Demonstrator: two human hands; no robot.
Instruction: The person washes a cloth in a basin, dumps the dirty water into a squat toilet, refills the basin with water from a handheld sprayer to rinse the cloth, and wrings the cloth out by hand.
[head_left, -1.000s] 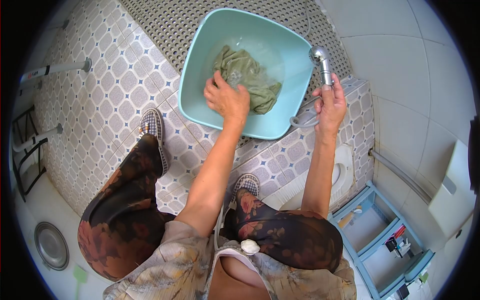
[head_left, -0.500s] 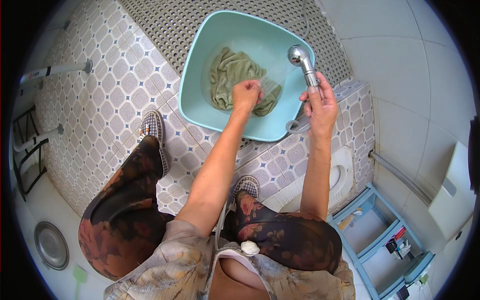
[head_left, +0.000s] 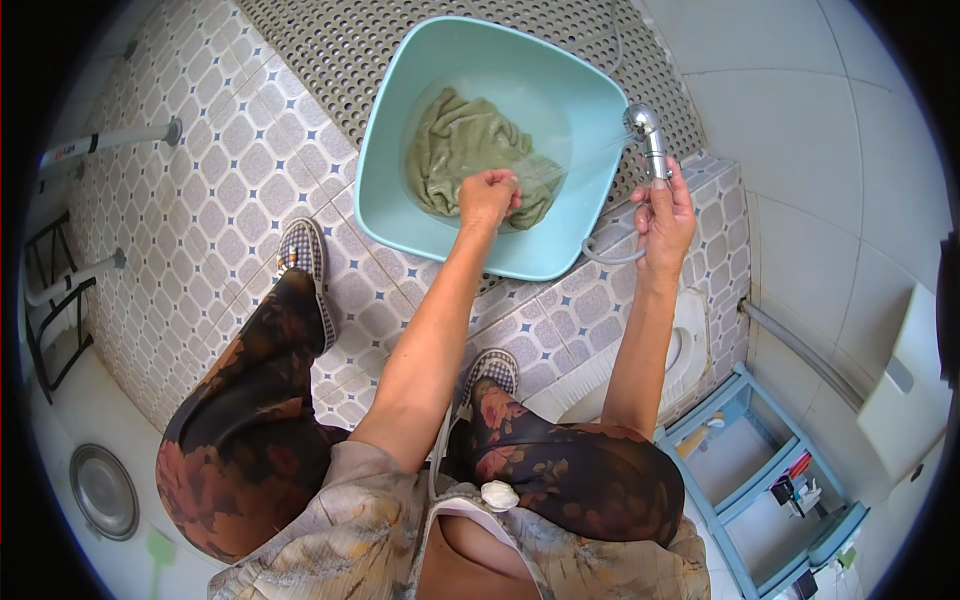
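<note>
Water sprays leftward from a chrome shower head (head_left: 648, 138), whose handle my right hand (head_left: 666, 225) grips beyond the right side of a pale turquoise basin (head_left: 570, 245). Its grey hose (head_left: 612, 256) loops beside that hand. A wet olive-green cloth (head_left: 465, 140) lies bunched in water in the basin, and the spray lands near its right part. Over the cloth's lower part is my left hand (head_left: 488, 197), its fingers curled closed. Whatever those fingers hold, if anything, is hidden.
A perforated grey mat (head_left: 320, 60) lies under the basin's far side on patterned floor tiles (head_left: 235, 170). Near my right forearm is a white squat toilet (head_left: 690, 345). A blue shelf rack (head_left: 745, 400) with small items stands at lower right, by a wall pipe (head_left: 800, 355).
My right hand has carried the shower head rightward, from over the basin to past its right rim. My left hand has shifted slightly left, and the cloth spreads a little further left.
</note>
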